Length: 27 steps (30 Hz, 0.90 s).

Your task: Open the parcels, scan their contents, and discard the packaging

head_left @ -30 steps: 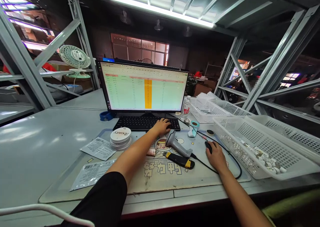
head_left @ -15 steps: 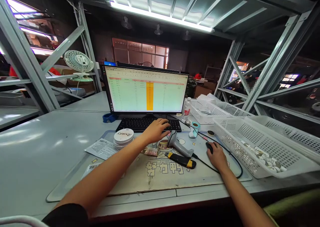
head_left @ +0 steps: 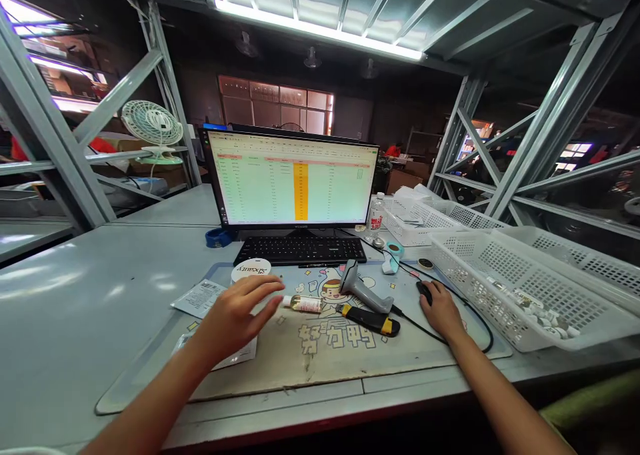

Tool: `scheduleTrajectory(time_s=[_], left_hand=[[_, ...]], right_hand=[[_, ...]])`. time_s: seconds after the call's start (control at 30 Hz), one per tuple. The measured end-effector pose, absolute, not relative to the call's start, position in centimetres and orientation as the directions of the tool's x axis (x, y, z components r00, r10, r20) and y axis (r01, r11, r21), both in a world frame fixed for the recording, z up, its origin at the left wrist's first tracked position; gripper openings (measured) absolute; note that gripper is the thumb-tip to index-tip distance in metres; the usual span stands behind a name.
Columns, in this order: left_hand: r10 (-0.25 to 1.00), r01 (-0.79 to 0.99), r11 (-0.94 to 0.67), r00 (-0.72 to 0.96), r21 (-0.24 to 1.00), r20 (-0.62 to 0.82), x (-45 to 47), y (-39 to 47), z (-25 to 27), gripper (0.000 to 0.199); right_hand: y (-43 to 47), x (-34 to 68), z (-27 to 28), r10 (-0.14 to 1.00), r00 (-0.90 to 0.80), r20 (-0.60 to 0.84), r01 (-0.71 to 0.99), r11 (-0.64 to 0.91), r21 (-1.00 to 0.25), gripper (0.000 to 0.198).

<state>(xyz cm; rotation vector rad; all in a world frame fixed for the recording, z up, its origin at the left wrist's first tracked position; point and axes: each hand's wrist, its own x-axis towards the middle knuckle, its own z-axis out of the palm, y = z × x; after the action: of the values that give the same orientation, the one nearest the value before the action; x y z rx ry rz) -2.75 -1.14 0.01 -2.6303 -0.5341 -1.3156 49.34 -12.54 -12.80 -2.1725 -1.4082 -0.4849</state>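
My left hand [head_left: 237, 311] is over the left part of the desk mat, its fingers and thumb apart and nothing held. Just right of its fingertips lies a small bottle [head_left: 306, 303] of yellowish liquid with a white cap. Behind the hand, a stack of round white discs [head_left: 253, 267] is partly covered. My right hand [head_left: 441, 311] rests on a black computer mouse [head_left: 425, 291] at the mat's right side. Between the hands lie a grey barcode scanner [head_left: 365, 291] and a black and yellow utility knife [head_left: 370, 320]. Plastic packets with labels [head_left: 199, 299] lie beside and under my left hand.
A black keyboard [head_left: 300, 249] stands before a monitor [head_left: 295, 181] showing a spreadsheet. Blue tape [head_left: 219, 237] is at its left, a plastic bottle [head_left: 376, 216] at its right. White perforated baskets [head_left: 480, 261] line the right side. A fan [head_left: 153, 123] stands at the far left.
My left hand has left the keyboard and moved left and nearer to me, beside the small bottle. My right hand stays on the mouse. The view has shifted slightly.
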Motion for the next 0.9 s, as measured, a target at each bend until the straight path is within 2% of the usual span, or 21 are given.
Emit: scheduleTrajectory(time_s=[0.17, 0.3, 0.47, 0.57, 0.67, 0.77, 0.83, 0.9], left_hand=[[0.371, 0.523, -0.843, 0.402, 0.123, 0.837, -8.7, -1.1, -1.7, 0.016], [0.558, 0.718, -0.643, 0.202, 0.266, 0.805, -12.7, 0.0, -3.2, 0.018], [0.850, 0.857, -0.313, 0.059, 0.411, 0.524, -15.8, 2.7, -4.6, 0.035], [0.926, 0.883, -0.185, 0.010, 0.431, 0.378, -16.5, 4.0, -5.5, 0.041], [0.928, 0.889, -0.193, 0.028, 0.415, 0.371, -17.0, 5.1, -6.5, 0.041], [0.871, 0.874, -0.323, 0.125, 0.363, 0.475, -17.6, 6.1, -8.0, 0.042], [0.842, 0.863, -0.387, 0.187, 0.325, 0.506, -17.9, 6.7, -9.2, 0.047], [0.855, 0.872, -0.384, 0.212, 0.304, 0.473, -18.0, 7.1, -10.4, 0.055]], right_hand=[[-12.7, 49.4, -12.8, 0.737, 0.411, 0.536, 0.911, -0.350, -0.217, 0.042], [-12.9, 49.2, -12.6, 0.732, 0.394, 0.555, 0.919, -0.329, -0.217, 0.043], [-13.0, 49.0, -12.5, 0.723, 0.394, 0.567, 0.919, -0.325, -0.225, 0.043], [-13.1, 48.9, -12.3, 0.722, 0.391, 0.571, 0.920, -0.313, -0.235, 0.043], [-13.2, 48.8, -12.1, 0.726, 0.385, 0.569, 0.923, -0.298, -0.244, 0.044], [-13.3, 48.7, -11.9, 0.732, 0.395, 0.555, 0.918, -0.306, -0.250, 0.044], [-13.2, 48.7, -12.0, 0.733, 0.403, 0.549, 0.915, -0.311, -0.257, 0.044], [-13.2, 48.8, -12.1, 0.733, 0.402, 0.548, 0.915, -0.308, -0.260, 0.044]])
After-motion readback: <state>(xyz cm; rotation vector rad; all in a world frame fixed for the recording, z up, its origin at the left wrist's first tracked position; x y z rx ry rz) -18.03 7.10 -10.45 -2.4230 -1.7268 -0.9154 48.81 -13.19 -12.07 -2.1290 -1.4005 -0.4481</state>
